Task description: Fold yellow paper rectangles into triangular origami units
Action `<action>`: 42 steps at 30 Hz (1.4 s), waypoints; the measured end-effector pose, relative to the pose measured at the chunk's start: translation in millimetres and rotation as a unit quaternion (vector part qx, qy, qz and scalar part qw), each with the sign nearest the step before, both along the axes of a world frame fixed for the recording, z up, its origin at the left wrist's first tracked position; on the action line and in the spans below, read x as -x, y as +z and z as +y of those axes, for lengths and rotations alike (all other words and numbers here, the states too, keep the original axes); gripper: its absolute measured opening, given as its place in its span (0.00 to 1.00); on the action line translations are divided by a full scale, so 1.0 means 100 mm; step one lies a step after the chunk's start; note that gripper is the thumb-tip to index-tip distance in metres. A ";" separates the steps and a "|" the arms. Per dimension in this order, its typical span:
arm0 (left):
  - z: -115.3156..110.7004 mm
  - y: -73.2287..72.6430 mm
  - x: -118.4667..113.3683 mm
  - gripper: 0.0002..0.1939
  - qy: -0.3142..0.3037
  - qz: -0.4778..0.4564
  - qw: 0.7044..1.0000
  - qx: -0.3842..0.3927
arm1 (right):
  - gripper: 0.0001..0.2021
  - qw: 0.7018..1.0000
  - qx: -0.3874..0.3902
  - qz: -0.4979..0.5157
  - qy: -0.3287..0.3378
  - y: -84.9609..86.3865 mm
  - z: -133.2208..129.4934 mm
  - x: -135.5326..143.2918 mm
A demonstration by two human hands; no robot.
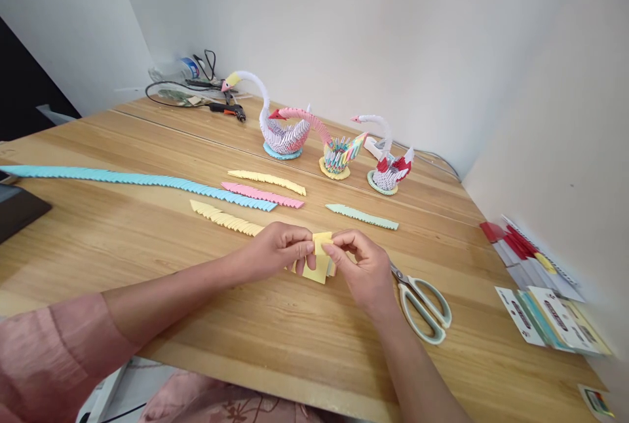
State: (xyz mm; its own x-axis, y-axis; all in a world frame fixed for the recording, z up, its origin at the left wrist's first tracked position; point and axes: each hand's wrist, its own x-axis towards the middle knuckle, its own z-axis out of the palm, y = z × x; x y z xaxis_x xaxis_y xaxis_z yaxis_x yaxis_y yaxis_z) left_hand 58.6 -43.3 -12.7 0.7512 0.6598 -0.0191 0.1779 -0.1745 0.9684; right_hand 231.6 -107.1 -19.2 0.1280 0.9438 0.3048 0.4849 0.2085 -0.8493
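1. Yellow paper (322, 244), small and folded, sits between my 2 hands, above the wooden table (295, 338).
2. I have my left hand (285, 249) pinched on its left side and my right hand (363, 266) pinched on its right, thumbs towards me.
3. Just below the grip I see larger yellow sheets (315, 270); whether they touch the tabletop, I can't tell.
4. Right of the grip, beside my right wrist, lie open-handled scissors (425, 312); farther right are sticky-note packs (550, 318) near the wall.
5. Left of and beyond the grip I count 4 interlocked strips: 1 long blue (147, 181), 1 pink (265, 195) and 2 yellow (223, 217). A green strip (363, 217) lies beyond my right hand.
6. Farther beyond stand 3 paper swans (285, 135) on round bases, before a pale wall (344, 36).
7. Far left of them, a glue gun (230, 110) and a clear bottle (174, 71) lie near the corner.
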 end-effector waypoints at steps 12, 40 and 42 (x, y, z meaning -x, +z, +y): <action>-0.04 -0.08 -0.03 0.15 0.054 0.010 0.997 -0.062 | 0.06 1.000 -0.030 -0.008 -0.001 0.00 -0.01 0.01; -0.05 -0.10 -0.05 0.16 0.092 -0.062 0.994 0.003 | 0.04 0.994 -0.089 0.033 0.053 0.04 -0.04 -0.03; -0.05 -0.08 -0.06 0.15 0.070 -0.069 0.991 0.087 | 0.04 0.992 -0.075 0.085 0.064 0.00 -0.04 -0.03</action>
